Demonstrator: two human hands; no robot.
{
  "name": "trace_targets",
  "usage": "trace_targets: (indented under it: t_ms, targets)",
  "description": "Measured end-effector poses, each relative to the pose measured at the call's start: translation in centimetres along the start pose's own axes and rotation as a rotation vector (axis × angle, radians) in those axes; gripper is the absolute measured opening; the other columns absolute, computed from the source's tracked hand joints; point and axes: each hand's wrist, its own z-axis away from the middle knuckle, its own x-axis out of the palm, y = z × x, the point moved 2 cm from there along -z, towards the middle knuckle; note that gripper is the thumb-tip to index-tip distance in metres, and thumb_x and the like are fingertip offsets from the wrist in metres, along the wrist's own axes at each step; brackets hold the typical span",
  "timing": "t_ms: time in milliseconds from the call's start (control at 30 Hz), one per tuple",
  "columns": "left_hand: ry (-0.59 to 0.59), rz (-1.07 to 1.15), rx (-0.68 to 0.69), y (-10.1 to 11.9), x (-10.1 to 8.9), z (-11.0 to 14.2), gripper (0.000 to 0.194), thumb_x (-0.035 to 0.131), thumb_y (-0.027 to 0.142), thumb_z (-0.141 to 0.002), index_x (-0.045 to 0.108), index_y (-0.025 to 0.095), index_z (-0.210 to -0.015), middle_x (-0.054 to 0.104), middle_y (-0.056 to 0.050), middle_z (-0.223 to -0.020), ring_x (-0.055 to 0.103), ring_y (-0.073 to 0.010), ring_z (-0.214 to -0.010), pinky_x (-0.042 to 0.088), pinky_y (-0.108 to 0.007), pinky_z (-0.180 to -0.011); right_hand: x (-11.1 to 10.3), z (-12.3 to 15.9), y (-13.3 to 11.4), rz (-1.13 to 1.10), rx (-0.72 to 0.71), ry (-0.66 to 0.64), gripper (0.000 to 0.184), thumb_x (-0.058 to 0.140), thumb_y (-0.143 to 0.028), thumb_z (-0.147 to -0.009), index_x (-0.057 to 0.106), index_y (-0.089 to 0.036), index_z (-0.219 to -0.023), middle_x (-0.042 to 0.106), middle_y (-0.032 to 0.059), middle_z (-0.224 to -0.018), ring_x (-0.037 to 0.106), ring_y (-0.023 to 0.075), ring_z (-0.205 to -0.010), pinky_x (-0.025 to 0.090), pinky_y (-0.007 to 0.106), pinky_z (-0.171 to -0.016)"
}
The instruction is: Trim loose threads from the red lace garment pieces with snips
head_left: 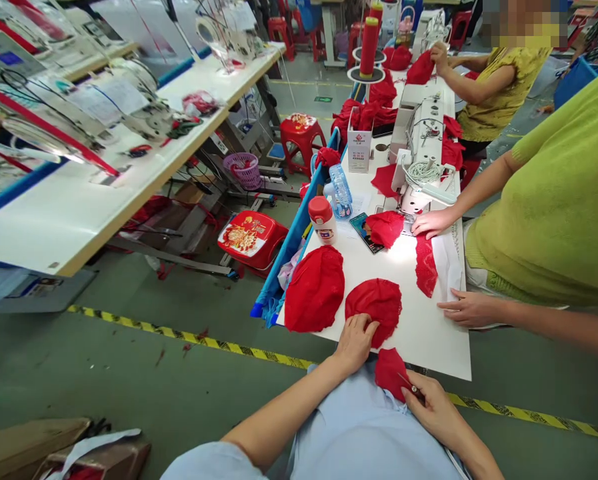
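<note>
My left hand [355, 341] reaches onto the near edge of the white table [429, 333], fingers curled on a round red fabric piece [379, 301]. A bigger red fabric pile [315, 288] lies to its left. My right hand [431, 400] is closed in a pinch on a small thin tool, seemingly thread snips [409, 385], held against another red fabric piece [391, 372] that rests on my lap just below the table edge.
A person in a green top works at the sewing machine [421, 160] on the right, one hand [431, 223] on red fabric [425, 263], the other hand [469, 308] flat on the table. A red-capped bottle [323, 219], water bottle [339, 192], phone [365, 231] and red stools [251, 239] are around.
</note>
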Motion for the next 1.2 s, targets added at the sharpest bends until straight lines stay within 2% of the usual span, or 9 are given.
trace_targets:
  t_ms: [800, 1200]
  targets:
    - [-0.07, 0.039, -0.042, -0.1, -0.2, -0.1, 0.045, 0.042, 0.006, -0.085, 0.059, 0.025, -0.122, 0.057, -0.006, -0.11, 0.05, -0.021, -0.097, 0.045, -0.037, -0.087, -0.2, 0.1, -1.0, 0.02, 0.028, 0.019, 0.032, 0.042, -0.039, -0.092, 0.066, -0.018, -0.087, 0.062, 0.0024, -0.073, 0.051, 0.0158, -0.063, 0.041, 0.024, -0.058]
    - [-0.08, 0.004, -0.021, -0.1, -0.2, -0.1, 0.043, 0.043, 0.005, -0.085, 0.057, 0.023, -0.121, 0.056, -0.007, -0.109, 0.051, -0.0213, -0.097, 0.045, -0.036, -0.086, -0.1, 0.1, -0.5, 0.03, 0.027, -0.003, 0.03, 0.043, -0.035, -0.091, 0.068, -0.017, -0.092, 0.066, 0.0038, -0.079, 0.053, 0.0172, -0.067, 0.042, 0.026, -0.062]
